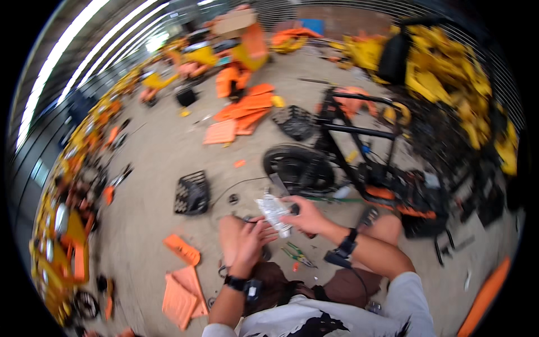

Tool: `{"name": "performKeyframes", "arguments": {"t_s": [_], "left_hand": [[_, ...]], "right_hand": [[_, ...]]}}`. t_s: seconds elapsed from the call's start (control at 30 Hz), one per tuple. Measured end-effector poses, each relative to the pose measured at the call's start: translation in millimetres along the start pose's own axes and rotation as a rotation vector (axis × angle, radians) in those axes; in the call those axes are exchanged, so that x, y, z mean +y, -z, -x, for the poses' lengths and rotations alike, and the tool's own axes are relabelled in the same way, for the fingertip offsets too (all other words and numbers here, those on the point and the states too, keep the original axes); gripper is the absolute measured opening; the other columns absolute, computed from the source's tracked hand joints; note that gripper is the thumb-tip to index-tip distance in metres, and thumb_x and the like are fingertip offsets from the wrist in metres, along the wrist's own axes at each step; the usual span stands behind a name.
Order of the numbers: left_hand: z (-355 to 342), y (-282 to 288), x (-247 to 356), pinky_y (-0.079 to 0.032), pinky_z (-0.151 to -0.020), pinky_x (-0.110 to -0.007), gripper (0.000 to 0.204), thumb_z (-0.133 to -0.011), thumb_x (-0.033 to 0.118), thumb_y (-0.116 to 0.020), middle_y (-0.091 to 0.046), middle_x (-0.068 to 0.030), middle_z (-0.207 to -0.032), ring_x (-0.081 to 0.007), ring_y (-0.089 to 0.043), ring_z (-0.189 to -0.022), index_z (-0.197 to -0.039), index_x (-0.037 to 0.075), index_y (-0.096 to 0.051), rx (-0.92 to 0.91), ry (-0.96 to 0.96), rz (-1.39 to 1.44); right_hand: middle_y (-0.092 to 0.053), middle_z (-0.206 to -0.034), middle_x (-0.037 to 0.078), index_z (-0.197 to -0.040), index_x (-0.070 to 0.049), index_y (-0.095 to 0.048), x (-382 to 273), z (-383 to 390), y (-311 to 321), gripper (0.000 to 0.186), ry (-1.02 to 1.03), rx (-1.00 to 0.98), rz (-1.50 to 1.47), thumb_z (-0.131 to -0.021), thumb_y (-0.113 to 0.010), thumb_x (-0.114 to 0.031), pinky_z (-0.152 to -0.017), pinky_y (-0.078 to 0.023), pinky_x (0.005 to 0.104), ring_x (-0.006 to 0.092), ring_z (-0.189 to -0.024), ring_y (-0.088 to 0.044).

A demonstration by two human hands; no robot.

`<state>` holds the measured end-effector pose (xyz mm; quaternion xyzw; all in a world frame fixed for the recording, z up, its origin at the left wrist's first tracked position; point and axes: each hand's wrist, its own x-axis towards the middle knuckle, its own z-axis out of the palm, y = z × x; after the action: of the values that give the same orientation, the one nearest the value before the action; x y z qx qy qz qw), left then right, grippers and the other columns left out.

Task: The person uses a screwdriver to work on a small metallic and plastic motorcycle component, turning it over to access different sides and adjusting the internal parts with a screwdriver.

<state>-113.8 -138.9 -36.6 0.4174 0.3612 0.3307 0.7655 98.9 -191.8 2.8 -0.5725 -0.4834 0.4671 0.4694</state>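
"Above the floor betw. the knees: silver foil packet [273, 214], crumpled. Confirm hand pos.?"

"R hand [309, 218] at packet's RH edge; thumb & fingers appear to pinch it. Small dark item [295, 209] sits in same grip, type unclear (blur). L hand [254, 238] at opp. side, fingers spread; contact w/ foil: cannot tell."

"Progress?"

"Est. partway. Done, as far as seen: packet is up off the floor, betw. both hands. Whether it's opened: cannot tell. Black frame [359, 131] lies beyond R knee, upper tubes bare; wheel [300, 169] at its LH end, fixing not verifiable. Loose on floor: orange panels [181, 297] to L of the lap, black basket [192, 194] farther up."

"Remaining?"

"Judged: frame is incomplete, w/ orange parts [400, 210] at its lower RH end. Exact no. of steps left: n/a from one view. Green-handled pliers [298, 255] lie on floor just below the packet, untouched."

"Labels, markings?"

"None legible. Packet shows glare & blur only, no readable txt. Wrist units [345, 247], both arms: same. Shirt [266, 315] has a dark print, no lettering discernible. Brand ID: n/a."
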Motion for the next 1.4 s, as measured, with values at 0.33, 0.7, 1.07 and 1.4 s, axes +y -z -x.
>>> {"name": "performKeyframes", "arguments": {"t_s": [0.33, 0.7, 1.07, 1.4], "left_hand": [[2, 26, -33, -0.058, -0.088, -0.047, 0.044, -0.098, 0.014, -0.06, -0.066, -0.0136, -0.117, -0.0266, -0.068, -0.1, -0.137, 0.003, -0.042, -0.383, 0.3, 0.142], [-3, 34, -41, -0.055, -0.058, -0.032, 0.044, -0.093, 0.004, -0.064, -0.069, -0.0158, -0.107, -0.0261, -0.071, -0.085, -0.132, 0.008, -0.044, -0.352, 0.204, 0.269], [-21, -14, 31, -0.045, -0.05, -0.026, 0.05, -0.104, 0.029, -0.043, -0.06, -0.0255, -0.125, -0.026, -0.068, -0.078, -0.15, 0.016, -0.027, -0.486, -0.064, 0.35], [-95, -31, 17, -0.059, -0.063, -0.041, 0.062, -0.103, 0.057, -0.027, -0.057, -0.0187, -0.121, -0.0372, -0.067, -0.096, -0.154, 0.022, -0.019, -0.517, -0.058, 0.59]], "right_hand": [[-0.063, -0.071, 0.001, -0.129, -0.003, -0.053, 59, 75, -82, 0.046, -0.084, 0.337, -0.478, -0.089, -0.073, -0.012, -0.043, -0.04, 0.0223, 0.0052, -0.05, -0.053], [-0.06, -0.12, 0.013, -0.147, -0.008, -0.036, 13, 111, -75, 0.06, -0.246, 0.251, -0.401, -0.091, -0.058, -0.002, -0.05, -0.047, 0.0235, 0.0119, -0.062, -0.061], [-0.064, -0.11, 0.02, -0.157, -0.019, -0.006, -137, 123, -30, 0.062, -0.331, -0.087, -0.342, -0.104, -0.038, -0.014, -0.05, -0.051, 0.027, 0.0162, -0.048, -0.056], [-0.055, -0.125, 0.021, -0.155, -0.015, -0.013, -140, 73, 4, 0.075, -0.273, 0.067, -0.274, -0.089, -0.042, 0.003, -0.071, -0.051, 0.0305, 0.0168, -0.083, -0.059]]}}
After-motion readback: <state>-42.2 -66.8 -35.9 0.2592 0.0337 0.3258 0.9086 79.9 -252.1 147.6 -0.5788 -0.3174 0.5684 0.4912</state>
